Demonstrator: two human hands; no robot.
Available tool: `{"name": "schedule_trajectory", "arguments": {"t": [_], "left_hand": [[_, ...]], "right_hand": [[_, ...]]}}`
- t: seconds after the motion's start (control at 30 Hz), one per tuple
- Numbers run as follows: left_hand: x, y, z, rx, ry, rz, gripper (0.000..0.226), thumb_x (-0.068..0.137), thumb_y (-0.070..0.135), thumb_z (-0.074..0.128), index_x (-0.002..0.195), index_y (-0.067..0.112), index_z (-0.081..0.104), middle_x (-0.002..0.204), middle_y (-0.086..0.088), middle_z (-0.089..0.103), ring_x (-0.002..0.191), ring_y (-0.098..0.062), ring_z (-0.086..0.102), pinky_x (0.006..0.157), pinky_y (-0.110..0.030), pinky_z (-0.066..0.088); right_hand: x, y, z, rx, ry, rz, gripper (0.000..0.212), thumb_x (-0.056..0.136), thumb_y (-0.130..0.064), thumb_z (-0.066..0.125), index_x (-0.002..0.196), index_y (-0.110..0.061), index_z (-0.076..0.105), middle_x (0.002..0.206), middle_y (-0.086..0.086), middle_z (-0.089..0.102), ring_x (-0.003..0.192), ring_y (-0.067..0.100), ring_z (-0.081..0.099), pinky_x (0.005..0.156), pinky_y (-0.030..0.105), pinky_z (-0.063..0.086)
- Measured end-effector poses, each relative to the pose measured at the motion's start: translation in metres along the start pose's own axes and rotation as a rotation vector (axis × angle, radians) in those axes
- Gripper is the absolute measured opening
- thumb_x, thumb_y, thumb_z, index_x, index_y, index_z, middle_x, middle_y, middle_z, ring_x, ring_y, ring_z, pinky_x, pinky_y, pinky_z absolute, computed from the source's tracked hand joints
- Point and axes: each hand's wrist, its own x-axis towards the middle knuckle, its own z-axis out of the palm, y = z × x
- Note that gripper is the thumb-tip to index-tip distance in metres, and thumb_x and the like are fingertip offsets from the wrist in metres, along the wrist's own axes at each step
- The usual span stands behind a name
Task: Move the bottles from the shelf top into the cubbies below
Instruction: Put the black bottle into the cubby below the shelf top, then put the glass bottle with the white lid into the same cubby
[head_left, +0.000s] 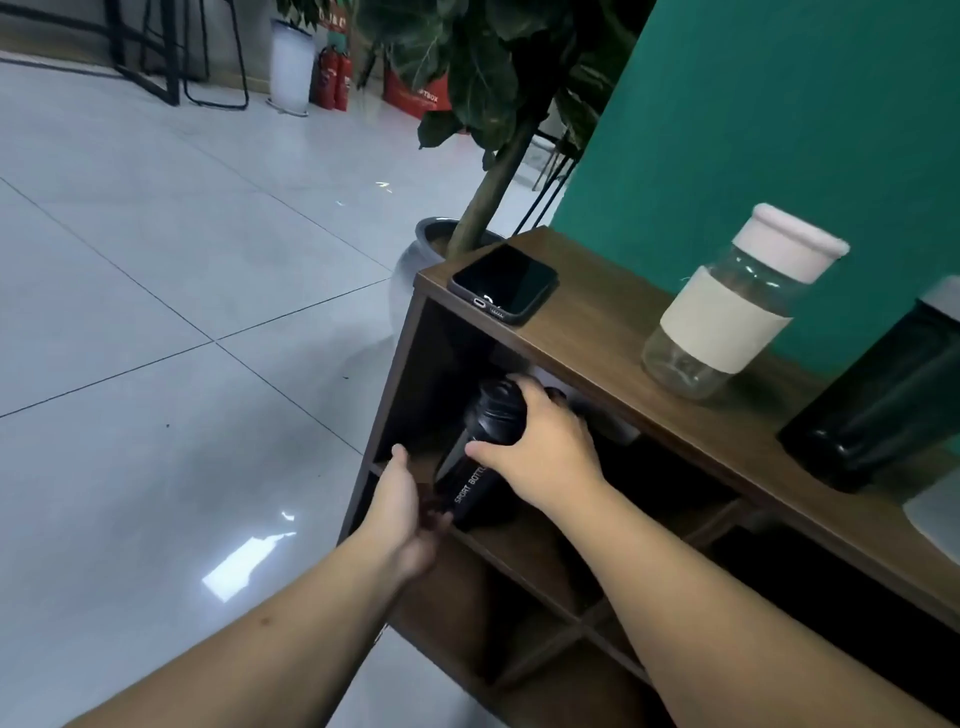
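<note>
- Black sport bottle (480, 457) going into the top-left cubby (415, 415), tilted, base on the cubby floor.
- Right hand (540, 447) wrapped closed round its cap end; left hand (410, 509) cupping the base, fingers loosely curled.
- Left on shelf top (597, 332): clear bottle (727, 312), dark bottle (883, 405). Roughly a third done.
</note>
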Motion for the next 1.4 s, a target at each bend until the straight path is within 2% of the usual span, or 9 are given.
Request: {"name": "schedule_trajectory", "arguments": {"t": [0.4, 0.5, 0.7, 0.8, 0.93, 1.1, 1.23, 1.3, 1.4], "left_hand": [[0.05, 0.012, 0.013, -0.014, 0.03, -0.003, 0.066, 0.097, 0.067, 0.048, 0.137, 0.015, 0.058, 0.138, -0.001, 0.06, 0.134, -0.026, 0.052, 0.09, -0.036, 0.05], [0.057, 0.009, 0.014, -0.073, 0.005, -0.019, 0.074, 0.095, 0.07, 0.049, 0.146, 0.015, 0.053, 0.145, 0.001, 0.057, 0.143, -0.024, 0.044, 0.104, -0.037, 0.046], [0.06, 0.007, 0.014, -0.147, -0.008, -0.021, 0.077, 0.098, 0.068, 0.046, 0.151, 0.012, 0.049, 0.153, 0.002, 0.051, 0.15, -0.024, 0.037, 0.108, -0.037, 0.04], [0.046, 0.011, 0.017, -0.094, 0.032, 0.004, 0.064, 0.102, 0.062, 0.045, 0.139, 0.012, 0.056, 0.135, -0.002, 0.062, 0.134, -0.023, 0.051, 0.104, -0.039, 0.044], [0.006, 0.014, 0.02, 0.103, 0.061, 0.01, 0.038, 0.107, 0.044, 0.042, 0.092, 0.014, 0.059, 0.054, 0.001, 0.055, 0.064, -0.02, 0.05, 0.069, -0.035, 0.044], [-0.07, 0.013, 0.032, 0.182, -0.209, -0.066, 0.042, 0.104, 0.046, 0.05, 0.115, 0.011, 0.069, 0.106, -0.017, 0.079, 0.089, -0.029, 0.077, 0.073, -0.043, 0.06], [-0.137, 0.025, 0.071, 0.243, -0.3, -0.081, 0.05, 0.103, 0.05, 0.05, 0.128, 0.01, 0.068, 0.126, -0.024, 0.073, 0.112, -0.042, 0.072, 0.08, -0.05, 0.062], [-0.169, 0.033, 0.1, 0.281, -0.345, -0.037, 0.05, 0.104, 0.049, 0.048, 0.125, 0.008, 0.068, 0.127, -0.025, 0.07, 0.114, -0.043, 0.07, 0.084, -0.052, 0.06], [-0.2, 0.041, 0.142, 0.281, -0.392, 0.02, 0.05, 0.104, 0.049, 0.05, 0.127, 0.008, 0.068, 0.132, -0.024, 0.066, 0.116, -0.044, 0.067, 0.091, -0.056, 0.06]], "right_hand": [[0.045, 0.0, 0.036, -0.024, 0.129, 0.025, 0.082, 0.064, -0.062, 0.082, 0.135, -0.033, 0.053, 0.115, 0.003, 0.073, 0.109, 0.03, 0.069, 0.093, 0.038, 0.054], [0.047, -0.001, 0.036, -0.056, 0.141, 0.024, 0.079, 0.065, -0.065, 0.081, 0.131, -0.03, 0.056, 0.111, 0.006, 0.073, 0.105, 0.032, 0.07, 0.091, 0.039, 0.055], [0.044, -0.003, 0.031, -0.113, 0.084, 0.029, 0.098, 0.069, -0.069, 0.077, 0.151, -0.029, 0.04, 0.14, 0.011, 0.06, 0.124, 0.036, 0.06, 0.103, 0.044, 0.049], [0.033, -0.006, 0.026, -0.1, 0.056, 0.093, 0.105, 0.071, -0.072, 0.073, 0.156, -0.034, 0.027, 0.158, 0.011, 0.041, 0.138, 0.04, 0.044, 0.107, 0.046, 0.043], [0.0, -0.012, 0.012, -0.112, 0.039, 0.123, 0.086, 0.082, -0.063, 0.067, 0.153, -0.03, 0.031, 0.153, 0.013, 0.043, 0.139, 0.037, 0.039, 0.108, 0.048, 0.041], [-0.072, -0.022, -0.053, 0.136, -0.026, 0.019, 0.042, 0.084, -0.061, 0.061, 0.117, -0.034, 0.069, 0.106, -0.01, 0.074, 0.097, 0.009, 0.069, 0.087, 0.037, 0.059], [-0.102, -0.025, -0.144, 0.315, 0.266, -0.045, 0.019, 0.086, -0.046, 0.069, 0.084, -0.029, 0.078, 0.072, -0.016, 0.073, 0.074, -0.003, 0.067, 0.064, 0.015, 0.052], [-0.095, -0.024, -0.193, 0.343, 0.515, -0.048, 0.009, 0.086, -0.038, 0.073, 0.089, -0.03, 0.075, 0.08, -0.014, 0.072, 0.077, 0.002, 0.066, 0.066, 0.016, 0.049], [-0.064, -0.018, -0.24, 0.303, 0.627, 0.024, 0.037, 0.084, -0.033, 0.074, 0.12, -0.027, 0.066, 0.116, -0.001, 0.065, 0.103, 0.019, 0.062, 0.083, 0.03, 0.045]]}}
